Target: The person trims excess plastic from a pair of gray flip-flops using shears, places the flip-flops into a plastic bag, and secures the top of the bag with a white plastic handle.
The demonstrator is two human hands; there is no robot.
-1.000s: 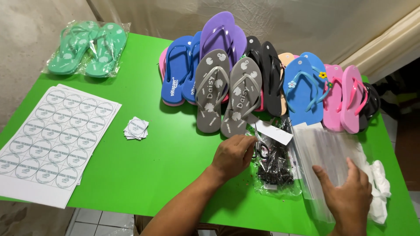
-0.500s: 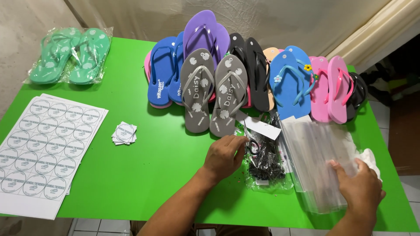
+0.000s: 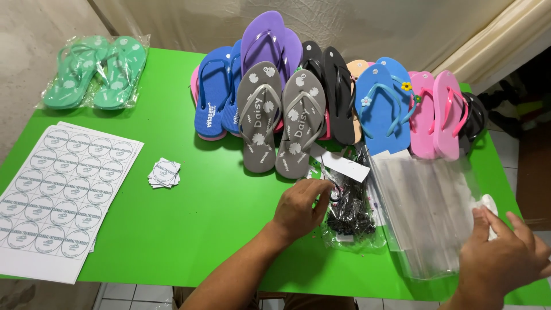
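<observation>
My left hand (image 3: pixel 301 208) rests on the green table (image 3: pixel 212 218), its fingertips at the edge of a small clear bag of black hooks (image 3: pixel 351 213) with a white card on top. My right hand (image 3: pixel 505 252) lies on the lower right corner of a stack of clear plastic bags (image 3: pixel 427 206), fingers spread, pressing on it. A grey pair of flip-flops (image 3: pixel 281 117) lies just beyond the left hand.
Blue (image 3: pixel 215 97), purple (image 3: pixel 267 40), black (image 3: pixel 330 86), light blue (image 3: pixel 384 106) and pink (image 3: pixel 433 112) flip-flops line the far side. A bagged green pair (image 3: pixel 94 72) lies far left. A round-sticker sheet (image 3: pixel 60 189) and a small sticker stack (image 3: pixel 165 173) sit left.
My right hand slid along the clear bags toward the right near edge. My left hand stayed by the bag of hooks. The view shifted slightly.
</observation>
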